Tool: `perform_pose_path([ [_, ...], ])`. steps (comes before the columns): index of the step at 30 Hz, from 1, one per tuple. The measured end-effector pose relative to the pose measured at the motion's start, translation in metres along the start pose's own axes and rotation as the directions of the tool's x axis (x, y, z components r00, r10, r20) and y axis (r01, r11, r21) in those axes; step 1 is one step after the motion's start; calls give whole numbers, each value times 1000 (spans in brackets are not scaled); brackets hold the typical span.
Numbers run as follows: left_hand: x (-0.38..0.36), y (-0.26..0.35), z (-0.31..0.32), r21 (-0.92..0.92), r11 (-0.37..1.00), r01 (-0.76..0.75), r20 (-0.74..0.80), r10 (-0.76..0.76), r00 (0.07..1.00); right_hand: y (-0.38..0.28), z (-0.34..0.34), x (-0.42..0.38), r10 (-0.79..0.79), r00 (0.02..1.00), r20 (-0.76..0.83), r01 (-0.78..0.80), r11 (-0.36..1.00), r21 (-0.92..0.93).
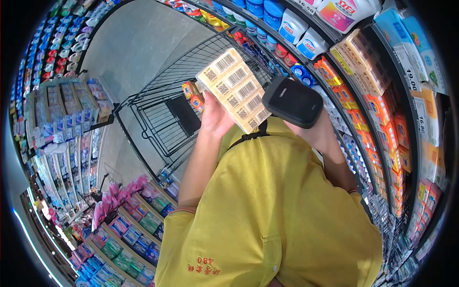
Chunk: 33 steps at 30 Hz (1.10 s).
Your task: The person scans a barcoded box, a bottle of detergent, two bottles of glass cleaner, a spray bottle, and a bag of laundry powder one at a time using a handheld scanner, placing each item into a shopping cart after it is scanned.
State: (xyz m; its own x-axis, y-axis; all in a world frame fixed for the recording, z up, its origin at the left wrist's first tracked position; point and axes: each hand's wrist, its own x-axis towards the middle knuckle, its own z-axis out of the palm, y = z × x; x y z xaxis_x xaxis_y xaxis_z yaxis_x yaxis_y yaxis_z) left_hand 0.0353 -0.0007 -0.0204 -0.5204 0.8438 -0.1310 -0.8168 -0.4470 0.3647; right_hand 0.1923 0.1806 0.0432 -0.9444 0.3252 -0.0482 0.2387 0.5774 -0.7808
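Note:
My left hand [216, 115] is closed on a pale multi-pack [235, 91] held tilted in front of the chest, its printed side with several barcodes and square codes facing up. Most of the fingers are hidden beneath the pack. Close to the pack's right end is a black rounded device [293, 102], held in my right hand [313, 131], whose fingers are mostly covered by it. Beyond the pack stands a black wire shopping cart [158, 112], with small orange packs [192, 97] showing just left of the pack.
Shelves with white detergent bottles [293, 26], blue tubs and orange packs [377, 110] curve along the right. A stacked display of boxes [67, 107] stands at the left. Lower left are shelves of coloured packs [129, 237]. Grey floor [124, 43] shows behind the cart.

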Motion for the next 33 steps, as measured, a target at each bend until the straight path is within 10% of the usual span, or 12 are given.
perform_pose_path([
  [2,0,-2,1,-5,999,42,-6,-42,999,0,8,0,61,998,-28,-50,955,293],
  [5,0,-7,4,82,994,76,-72,-70,995,-6,9,-1,168,975,147,-201,947,250],
  [33,-18,-8,-5,114,991,69,-39,-65,997,-15,8,-4,87,991,105,-123,902,413],
])
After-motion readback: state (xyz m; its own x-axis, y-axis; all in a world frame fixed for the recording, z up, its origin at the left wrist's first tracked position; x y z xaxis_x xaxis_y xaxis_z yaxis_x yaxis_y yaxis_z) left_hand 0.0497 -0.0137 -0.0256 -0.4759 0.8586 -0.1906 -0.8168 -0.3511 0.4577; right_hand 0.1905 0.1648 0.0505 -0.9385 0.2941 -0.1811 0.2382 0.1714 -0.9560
